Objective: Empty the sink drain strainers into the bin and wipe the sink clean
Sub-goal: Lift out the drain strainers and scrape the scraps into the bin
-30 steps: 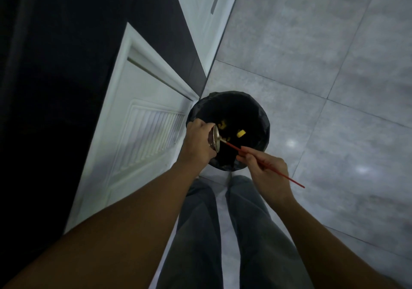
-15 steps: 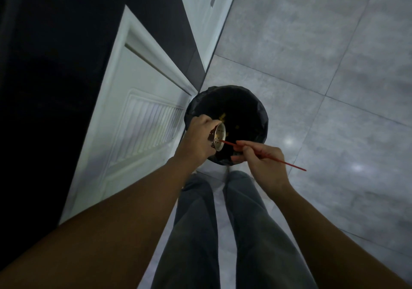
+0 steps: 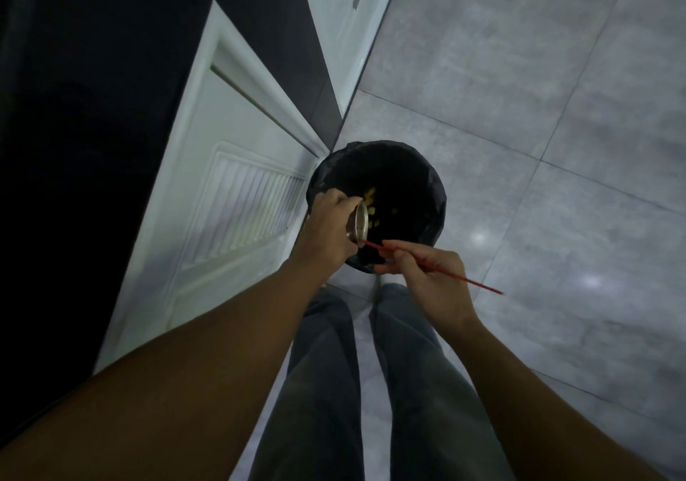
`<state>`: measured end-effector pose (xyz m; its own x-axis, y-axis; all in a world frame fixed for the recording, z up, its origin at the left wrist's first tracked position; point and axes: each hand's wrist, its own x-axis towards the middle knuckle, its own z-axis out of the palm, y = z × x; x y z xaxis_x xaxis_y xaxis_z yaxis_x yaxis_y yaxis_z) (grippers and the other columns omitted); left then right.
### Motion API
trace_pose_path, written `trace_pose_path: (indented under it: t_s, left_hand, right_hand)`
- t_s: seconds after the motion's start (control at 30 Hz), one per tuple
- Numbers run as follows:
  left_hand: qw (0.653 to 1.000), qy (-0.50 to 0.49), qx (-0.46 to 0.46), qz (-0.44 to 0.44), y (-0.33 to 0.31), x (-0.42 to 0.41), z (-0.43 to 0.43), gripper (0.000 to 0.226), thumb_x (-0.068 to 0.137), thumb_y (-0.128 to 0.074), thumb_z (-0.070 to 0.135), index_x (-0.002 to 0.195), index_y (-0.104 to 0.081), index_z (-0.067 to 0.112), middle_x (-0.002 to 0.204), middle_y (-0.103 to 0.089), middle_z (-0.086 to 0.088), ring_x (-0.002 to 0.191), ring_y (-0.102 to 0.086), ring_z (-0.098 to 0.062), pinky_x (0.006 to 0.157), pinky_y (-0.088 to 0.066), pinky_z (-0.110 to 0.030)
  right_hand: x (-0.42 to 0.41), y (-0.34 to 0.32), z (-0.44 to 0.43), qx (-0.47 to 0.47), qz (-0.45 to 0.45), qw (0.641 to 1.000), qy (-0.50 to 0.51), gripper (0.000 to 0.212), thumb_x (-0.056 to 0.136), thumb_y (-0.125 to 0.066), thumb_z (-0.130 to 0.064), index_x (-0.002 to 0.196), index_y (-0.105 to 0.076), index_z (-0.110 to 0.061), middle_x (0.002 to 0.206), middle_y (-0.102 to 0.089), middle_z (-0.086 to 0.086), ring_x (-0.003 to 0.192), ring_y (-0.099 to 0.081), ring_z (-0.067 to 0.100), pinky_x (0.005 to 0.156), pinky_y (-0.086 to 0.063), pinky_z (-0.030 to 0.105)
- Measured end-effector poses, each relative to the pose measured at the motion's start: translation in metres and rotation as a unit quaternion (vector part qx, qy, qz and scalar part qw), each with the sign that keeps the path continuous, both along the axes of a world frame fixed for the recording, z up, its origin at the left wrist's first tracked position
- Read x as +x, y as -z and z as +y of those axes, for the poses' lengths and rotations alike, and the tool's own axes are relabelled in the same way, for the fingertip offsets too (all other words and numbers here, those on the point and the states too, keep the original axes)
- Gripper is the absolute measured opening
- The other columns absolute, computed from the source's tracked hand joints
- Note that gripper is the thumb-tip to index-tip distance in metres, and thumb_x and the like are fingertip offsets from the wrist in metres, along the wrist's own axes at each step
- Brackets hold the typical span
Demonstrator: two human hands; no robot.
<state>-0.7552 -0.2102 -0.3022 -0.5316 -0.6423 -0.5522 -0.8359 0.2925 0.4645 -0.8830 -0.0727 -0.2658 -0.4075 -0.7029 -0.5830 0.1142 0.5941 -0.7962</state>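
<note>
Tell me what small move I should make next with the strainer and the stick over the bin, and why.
Probably run the red stick round the inside of the strainer once more. The left hand holds the strainer tipped on edge over the bin, the right hand has the stick's tip at its lower rim, and yellow scraps already lie in the bin. Whether any bits remain inside cannot be seen.
</note>
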Motion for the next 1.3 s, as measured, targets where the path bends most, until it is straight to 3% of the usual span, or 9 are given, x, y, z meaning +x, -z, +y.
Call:
trace_pose_path:
  t_s: [0.07, 0.17, 0.3, 0.47, 0.63, 0.83, 1.07, 1.2, 1.3]
  left_hand:
    - [1.000, 0.013, 0.009, 0.016, 0.002, -0.001, 0.002, 0.081, 0.070, -0.084, 0.007, 0.143, -0.050, 0.014, 0.133, -0.046, -0.005, 0.124, -0.040, -0.021, 0.092, -0.039, -0.024]
    - [1.000, 0.001, 0.024, 0.015, 0.005, 0.002, 0.003, 0.083, 0.070, -0.086, 0.012, 0.144, -0.049, 0.015, 0.133, -0.046, -0.005, 0.125, -0.040, -0.021, 0.098, -0.041, -0.026]
    - [1.000, -0.023, 0.016, 0.002, 0.007, 0.005, 0.001, 0.081, 0.068, -0.087, 0.015, 0.141, -0.052, 0.014, 0.134, -0.047, -0.008, 0.126, -0.041, -0.025, 0.102, -0.041, -0.029]
    - [0.998, -0.024, 0.017, -0.049, 0.005, 0.007, -0.001, 0.077, 0.070, -0.088, 0.020, 0.138, -0.053, 0.015, 0.134, -0.048, -0.009, 0.127, -0.042, -0.027, 0.103, -0.048, -0.040]
    - [0.998, -0.009, 0.057, -0.038, 0.001, 0.001, -0.002, 0.070, 0.065, -0.089, 0.026, 0.127, -0.060, 0.015, 0.125, -0.051, -0.009, 0.118, -0.049, -0.026, 0.099, -0.050, -0.039]
    - [0.997, -0.009, 0.063, -0.035, -0.003, -0.001, -0.003, 0.056, 0.059, -0.090, 0.030, 0.106, -0.065, 0.013, 0.113, -0.059, -0.010, 0.107, -0.056, -0.027, 0.090, -0.055, -0.044]
    - [0.994, -0.057, 0.087, -0.038, -0.025, 0.008, -0.007, 0.064, 0.058, -0.092, 0.023, 0.115, -0.065, 0.010, 0.117, -0.061, -0.010, 0.107, -0.061, -0.026, 0.090, -0.057, -0.041]
    - [0.992, -0.081, 0.097, 0.015, -0.058, 0.012, -0.004, 0.069, 0.058, -0.093, 0.022, 0.118, -0.061, 0.014, 0.117, -0.059, -0.005, 0.105, -0.060, -0.021, 0.085, -0.054, -0.031]
    - [0.987, -0.119, 0.090, 0.068, -0.097, 0.017, 0.004, 0.080, 0.056, -0.092, 0.029, 0.126, -0.053, 0.020, 0.125, -0.057, -0.002, 0.114, -0.059, -0.018, 0.093, -0.053, -0.033]
  right_hand:
    - [0.002, 0.002, -0.003, 0.005, 0.009, 1.000, -0.011, 0.023, 0.100, -0.056, -0.008, 0.112, -0.074, -0.013, 0.100, -0.077, 0.001, 0.083, -0.075, 0.002, 0.072, -0.057, 0.013]
    - [-0.003, 0.005, -0.003, 0.016, 0.019, 1.000, -0.011, 0.022, 0.101, -0.056, -0.009, 0.113, -0.074, -0.013, 0.101, -0.077, -0.002, 0.089, -0.074, 0.002, 0.080, -0.059, 0.017]
    - [-0.010, 0.004, 0.005, 0.023, 0.057, 0.998, -0.020, 0.022, 0.100, -0.056, -0.009, 0.113, -0.074, -0.011, 0.100, -0.077, 0.001, 0.088, -0.073, -0.003, 0.081, -0.055, 0.011]
    - [-0.021, 0.001, 0.014, 0.020, 0.046, 0.998, 0.022, 0.022, 0.099, -0.058, -0.006, 0.113, -0.074, -0.006, 0.100, -0.078, 0.003, 0.091, -0.075, 0.006, 0.088, -0.058, 0.021]
    - [-0.012, 0.001, 0.004, -0.009, 0.013, 0.999, -0.037, 0.022, 0.098, -0.058, -0.003, 0.113, -0.074, -0.007, 0.103, -0.077, 0.004, 0.093, -0.075, 0.009, 0.087, -0.059, 0.024]
    - [-0.008, 0.012, 0.005, 0.005, 0.053, 0.997, -0.051, 0.023, 0.098, -0.059, -0.005, 0.114, -0.073, -0.014, 0.100, -0.076, -0.004, 0.088, -0.072, -0.006, 0.080, -0.053, 0.007]
    - [-0.019, 0.000, 0.019, 0.032, 0.100, 0.994, -0.024, 0.021, 0.098, -0.061, -0.011, 0.113, -0.075, -0.016, 0.098, -0.077, -0.008, 0.087, -0.074, 0.002, 0.084, -0.058, 0.018]
    - [-0.027, -0.028, 0.021, 0.030, 0.158, 0.987, -0.031, 0.023, 0.098, -0.059, -0.013, 0.113, -0.075, -0.020, 0.095, -0.078, -0.004, 0.071, -0.072, 0.002, 0.068, -0.059, 0.016]
    - [-0.031, -0.061, 0.018, 0.005, 0.139, 0.990, -0.001, 0.029, 0.099, -0.053, -0.009, 0.119, -0.073, -0.017, 0.095, -0.076, -0.006, 0.084, -0.074, 0.003, 0.080, -0.062, 0.024]
